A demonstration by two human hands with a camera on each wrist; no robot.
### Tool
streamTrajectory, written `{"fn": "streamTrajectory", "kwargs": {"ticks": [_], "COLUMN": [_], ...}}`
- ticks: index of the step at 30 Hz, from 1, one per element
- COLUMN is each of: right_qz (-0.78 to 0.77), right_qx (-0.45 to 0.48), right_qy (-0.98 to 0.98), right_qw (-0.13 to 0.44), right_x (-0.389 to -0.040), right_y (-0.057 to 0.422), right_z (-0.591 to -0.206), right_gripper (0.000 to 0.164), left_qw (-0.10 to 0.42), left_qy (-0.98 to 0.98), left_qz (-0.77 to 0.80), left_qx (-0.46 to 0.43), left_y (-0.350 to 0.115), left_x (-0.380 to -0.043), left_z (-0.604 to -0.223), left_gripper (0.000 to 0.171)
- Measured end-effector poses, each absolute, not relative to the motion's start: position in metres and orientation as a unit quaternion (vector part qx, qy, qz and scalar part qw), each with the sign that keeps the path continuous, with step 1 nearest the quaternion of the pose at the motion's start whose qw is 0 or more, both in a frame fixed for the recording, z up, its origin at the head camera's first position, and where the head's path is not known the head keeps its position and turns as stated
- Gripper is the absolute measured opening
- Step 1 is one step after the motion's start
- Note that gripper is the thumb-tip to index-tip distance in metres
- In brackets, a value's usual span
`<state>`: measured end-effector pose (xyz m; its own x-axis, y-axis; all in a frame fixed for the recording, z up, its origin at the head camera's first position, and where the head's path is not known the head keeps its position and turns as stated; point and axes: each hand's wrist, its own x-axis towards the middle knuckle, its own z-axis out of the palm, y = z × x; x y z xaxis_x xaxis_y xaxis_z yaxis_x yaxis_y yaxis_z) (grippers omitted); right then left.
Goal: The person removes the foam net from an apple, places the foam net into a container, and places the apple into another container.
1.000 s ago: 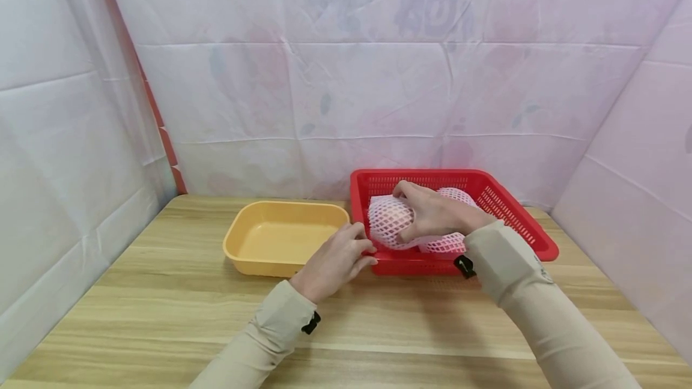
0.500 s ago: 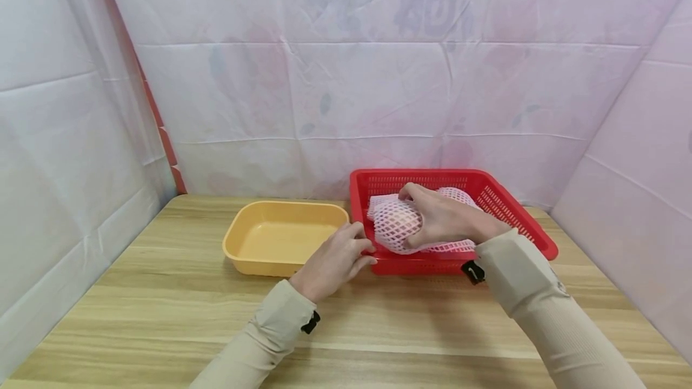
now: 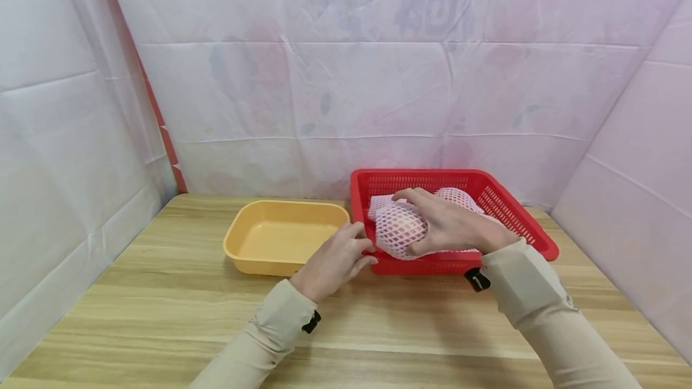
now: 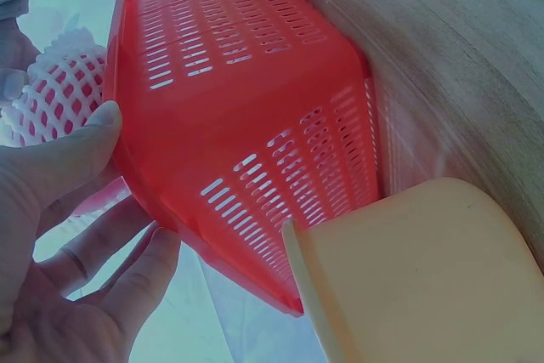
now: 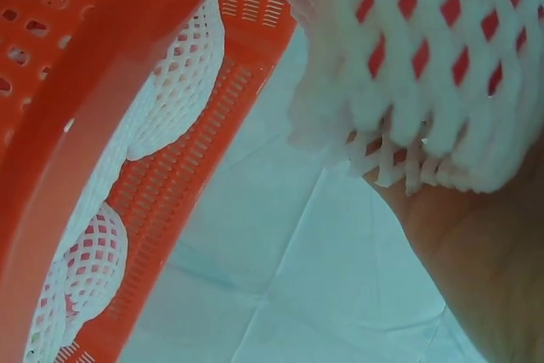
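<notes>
My right hand [image 3: 454, 224] grips a round fruit in a pink-white foam net [image 3: 399, 230] above the front left part of the red basket [image 3: 416, 266]. Red shows through the mesh of this netted fruit [image 5: 433, 65] in the right wrist view. More netted fruit [image 3: 456, 197] lies in the basket, partly behind the hand, and another piece of foam netting [image 3: 381, 204] shows behind the held one. My left hand [image 3: 332, 260] holds the basket's front left corner, its thumb and fingers spread along the rim, as the left wrist view shows.
Left of the basket stands a shallow yellow tub [image 3: 281, 242], close beside it. Both sit on a wood-grain table [image 3: 162, 311]. White patterned sheets [image 3: 373, 89] hang behind and at both sides.
My right hand has shifted the netted fruit slightly to the right and toward the front rim, uncovering the netting behind it. The left hand keeps its place on the basket corner.
</notes>
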<state>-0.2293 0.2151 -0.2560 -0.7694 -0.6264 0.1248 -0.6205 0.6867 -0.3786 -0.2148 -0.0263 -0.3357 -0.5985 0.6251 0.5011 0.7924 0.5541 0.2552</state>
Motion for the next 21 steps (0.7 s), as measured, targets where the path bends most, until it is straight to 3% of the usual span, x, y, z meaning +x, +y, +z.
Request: {"fn": "streamTrajectory", "kwargs": {"ticks": [21], "right_qz": [-0.155], "right_qx": [-0.361], "right_qy": [0.919], "right_qw": [-0.036], "right_x": [-0.207], "right_y": [0.219], "right_z": [-0.253], "right_gripper": [0.071], "left_qw": [0.197], "left_qy": [-0.857], "left_qz": [-0.227], "left_qx": [-0.418], "left_y": [-0.027], "left_x": [-0.215], "left_z": [-0.336], "left_gripper": [0.018]}}
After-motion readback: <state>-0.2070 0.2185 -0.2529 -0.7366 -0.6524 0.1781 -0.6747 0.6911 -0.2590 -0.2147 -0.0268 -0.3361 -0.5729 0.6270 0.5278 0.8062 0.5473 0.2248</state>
